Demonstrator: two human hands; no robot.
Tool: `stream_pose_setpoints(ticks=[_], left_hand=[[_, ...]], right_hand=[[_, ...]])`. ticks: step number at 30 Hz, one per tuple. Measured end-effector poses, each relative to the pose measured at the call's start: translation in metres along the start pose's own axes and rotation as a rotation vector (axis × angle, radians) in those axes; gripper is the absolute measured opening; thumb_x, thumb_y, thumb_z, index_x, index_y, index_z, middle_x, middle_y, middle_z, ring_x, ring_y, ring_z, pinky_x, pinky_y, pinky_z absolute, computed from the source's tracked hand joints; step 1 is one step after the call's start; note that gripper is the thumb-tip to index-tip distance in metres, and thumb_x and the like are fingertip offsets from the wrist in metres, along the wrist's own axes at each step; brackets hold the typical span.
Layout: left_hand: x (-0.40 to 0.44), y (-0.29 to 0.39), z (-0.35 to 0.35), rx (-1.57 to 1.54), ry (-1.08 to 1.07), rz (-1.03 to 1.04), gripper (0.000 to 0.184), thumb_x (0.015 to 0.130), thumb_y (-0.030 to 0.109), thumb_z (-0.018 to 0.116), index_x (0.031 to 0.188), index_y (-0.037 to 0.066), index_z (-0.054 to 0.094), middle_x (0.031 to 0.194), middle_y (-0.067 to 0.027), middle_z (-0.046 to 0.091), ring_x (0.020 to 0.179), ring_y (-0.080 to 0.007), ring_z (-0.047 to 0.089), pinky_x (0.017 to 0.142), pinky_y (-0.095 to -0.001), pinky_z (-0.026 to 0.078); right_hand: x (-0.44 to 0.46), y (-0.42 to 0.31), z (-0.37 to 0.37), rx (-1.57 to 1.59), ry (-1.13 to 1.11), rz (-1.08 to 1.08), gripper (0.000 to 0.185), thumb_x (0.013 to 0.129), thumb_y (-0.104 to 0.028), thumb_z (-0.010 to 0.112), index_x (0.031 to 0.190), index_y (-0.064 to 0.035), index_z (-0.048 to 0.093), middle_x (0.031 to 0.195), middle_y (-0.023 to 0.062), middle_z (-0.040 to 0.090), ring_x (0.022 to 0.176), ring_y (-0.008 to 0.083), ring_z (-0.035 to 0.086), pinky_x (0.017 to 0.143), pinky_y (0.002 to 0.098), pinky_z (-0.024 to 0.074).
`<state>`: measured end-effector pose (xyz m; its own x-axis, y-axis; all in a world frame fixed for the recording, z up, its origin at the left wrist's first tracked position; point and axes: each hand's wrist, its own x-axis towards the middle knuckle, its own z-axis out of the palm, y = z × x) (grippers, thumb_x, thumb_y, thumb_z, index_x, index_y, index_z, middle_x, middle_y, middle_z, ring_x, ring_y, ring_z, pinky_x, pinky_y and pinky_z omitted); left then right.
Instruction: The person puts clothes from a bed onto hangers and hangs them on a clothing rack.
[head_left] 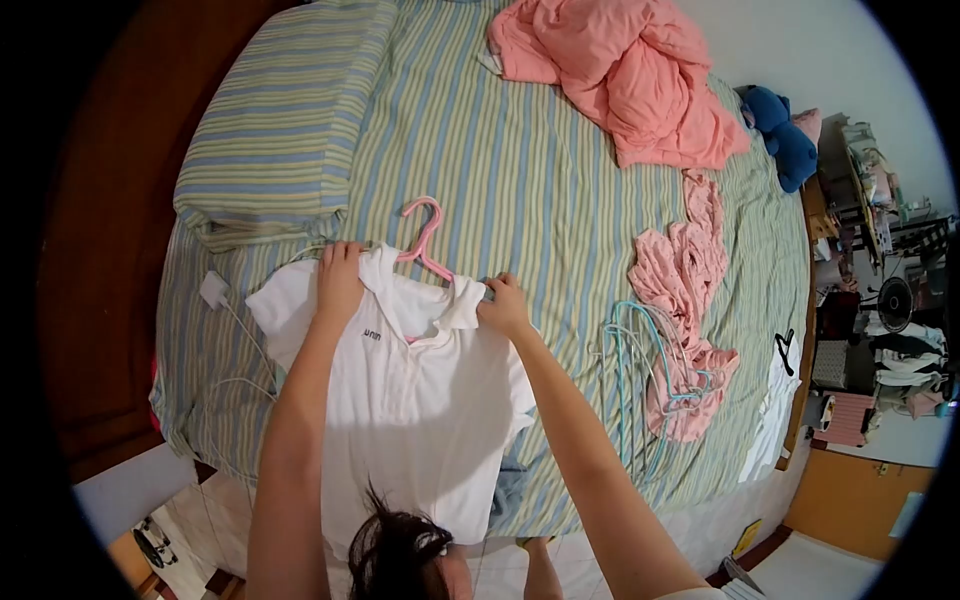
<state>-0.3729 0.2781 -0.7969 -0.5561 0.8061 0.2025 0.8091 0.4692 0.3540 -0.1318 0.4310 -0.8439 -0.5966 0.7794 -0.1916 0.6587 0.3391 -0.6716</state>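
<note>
A white short-sleeved polo shirt point(430, 390) with small dark lettering on the chest lies spread on the bed, its collar pointing away from me. The hook and neck of a pink hanger point(428, 235) stick out through the collar; its arms are mostly hidden inside the shirt. My left hand point(340, 275) is closed over the shoulder on the left, beside the collar. On the other shoulder, my right hand point(506, 305) pinches the fabric close to the collar edge. Dark hair point(395, 550) covers part of the shirt's lower end.
Several light blue and white hangers point(635, 370) lie on the right, beside crumpled pink clothing point(685, 270). A pink quilt point(620, 80) is heaped at the back. A folded striped bedding piece point(280, 120) sits at the left, near a white charger point(214, 289) with its cable.
</note>
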Motion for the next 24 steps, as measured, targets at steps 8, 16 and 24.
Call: stream_pose_setpoints(ticks=[8,16,24], left_hand=[[-0.032,0.058,-0.014,-0.481,-0.230,0.006,0.039,0.070,-0.005,0.048,0.108,0.003,0.051,0.097,-0.0120,0.055,0.096,-0.0283,0.051,0.085,-0.0360,0.041],[-0.039,0.068,0.020,-1.221,-0.371,-0.741,0.043,0.079,0.013,0.053,0.120,0.001,0.046,0.113,-0.0095,0.054,0.095,-0.0186,0.055,0.080,-0.0313,0.045],[-0.038,0.103,-0.026,-1.628,-0.417,-0.788,0.032,0.086,0.018,0.052,0.115,0.004,0.050,0.103,-0.0088,0.058,0.101,-0.0190,0.054,0.086,-0.0337,0.044]], right_hand=[[0.007,-0.001,0.005,-0.142,-0.153,0.030,0.039,0.070,-0.024,0.059,0.104,-0.0070,0.062,0.111,0.0158,0.053,0.103,0.0326,0.052,0.086,0.0398,0.0443],[-0.004,-0.041,-0.029,0.056,-0.357,0.028,0.039,0.073,-0.025,0.056,0.106,-0.0043,0.060,0.092,0.0193,0.064,0.086,0.0355,0.059,0.075,0.0381,0.0459],[-0.049,-0.088,-0.067,0.131,-0.397,-0.206,0.027,0.074,-0.021,0.056,0.092,-0.0002,0.058,0.082,0.0220,0.061,0.077,0.0390,0.058,0.066,0.0425,0.0452]])
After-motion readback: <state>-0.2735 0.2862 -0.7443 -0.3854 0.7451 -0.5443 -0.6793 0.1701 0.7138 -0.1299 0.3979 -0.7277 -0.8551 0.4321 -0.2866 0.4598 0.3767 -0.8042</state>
